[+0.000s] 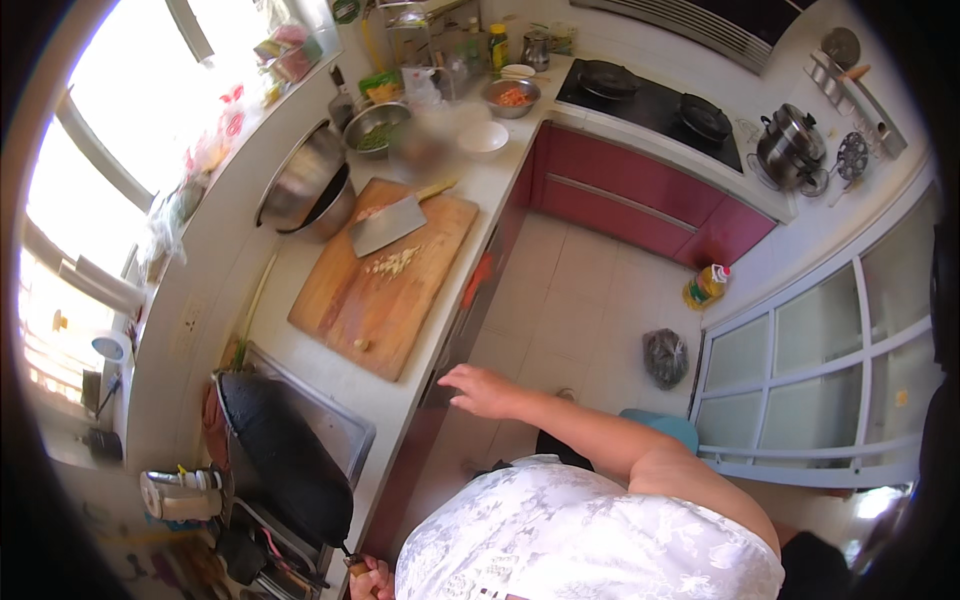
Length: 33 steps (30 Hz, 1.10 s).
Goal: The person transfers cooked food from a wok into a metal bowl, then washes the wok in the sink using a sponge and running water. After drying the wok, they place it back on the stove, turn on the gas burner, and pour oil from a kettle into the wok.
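Note:
My left hand (369, 581) grips the wooden handle of a black wok (289, 457), partly cut off by the frame's lower edge. The wok is tilted over the metal sink (352, 427). My right hand (480, 391) is held in front of the counter edge, fingers loosely spread and nothing in them. Nearest to it on the counter is a wooden cutting board (397, 322). A cleaver (388, 226) lies flat across the board's far part, beside chopped garlic (396, 261). One small pale piece (361, 345), perhaps a garlic clove, sits near the board's close end.
Large metal bowls (307, 187) lean against the wall beyond the board. Farther back are a bowl of chopped greens (379, 135), a bowl of red food (511, 97) and a gas stove (645, 112). An oil bottle (705, 286) and a tied dark bag (665, 358) are on the floor.

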Tool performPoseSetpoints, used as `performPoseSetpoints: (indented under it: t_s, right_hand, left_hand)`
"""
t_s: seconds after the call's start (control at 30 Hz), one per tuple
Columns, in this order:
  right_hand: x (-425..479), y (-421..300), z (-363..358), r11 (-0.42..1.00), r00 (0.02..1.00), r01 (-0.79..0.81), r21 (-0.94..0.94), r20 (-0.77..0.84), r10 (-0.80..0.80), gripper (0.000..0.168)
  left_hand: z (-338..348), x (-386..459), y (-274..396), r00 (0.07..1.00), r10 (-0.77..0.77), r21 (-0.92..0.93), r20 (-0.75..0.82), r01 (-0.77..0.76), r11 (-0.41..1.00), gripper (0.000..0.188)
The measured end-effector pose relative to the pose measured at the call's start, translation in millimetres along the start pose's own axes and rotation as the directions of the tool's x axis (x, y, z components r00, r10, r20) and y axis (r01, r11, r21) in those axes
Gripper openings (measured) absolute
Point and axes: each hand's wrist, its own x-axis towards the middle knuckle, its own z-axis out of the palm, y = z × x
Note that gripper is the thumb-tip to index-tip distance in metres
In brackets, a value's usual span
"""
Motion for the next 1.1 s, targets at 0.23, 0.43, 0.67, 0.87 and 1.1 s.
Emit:
performPoseSetpoints:
  t_s: [0.23,0.43,0.67,0.87,1.1]
  right_hand:
    - [-63,83,-149,0.99,0.99,-0.139,-0.032,0.026,0.139,0.034]
    - [-127,151,-296,0.856,0.952,-0.124,0.502,-0.182,0.245,0.033]
    - [-162,291,-374,0.398,0.675,-0.736,-0.547,-0.637,0.373,0.034]
    - [-129,349,-471,0.698,0.434,-0.713,0.067,-0.741,0.513,0.018]
    - [-81,402,-572,0.72,0.364,-0.684,0.12,-0.799,0.479,0.012]
  left_hand:
    - [157,78,-11,0.988,-0.13,0.279,-0.078,0.147,0.949,0.025]
    - [344,170,6,0.988,-0.075,0.404,0.134,0.015,0.915,0.022]
    - [498,299,29,0.903,-0.25,0.605,0.349,-0.013,0.796,0.02]
    - [628,408,53,0.857,-0.273,0.697,0.437,-0.131,0.705,0.018]
    - [771,525,88,0.811,-0.269,0.724,0.519,-0.25,0.643,0.019]
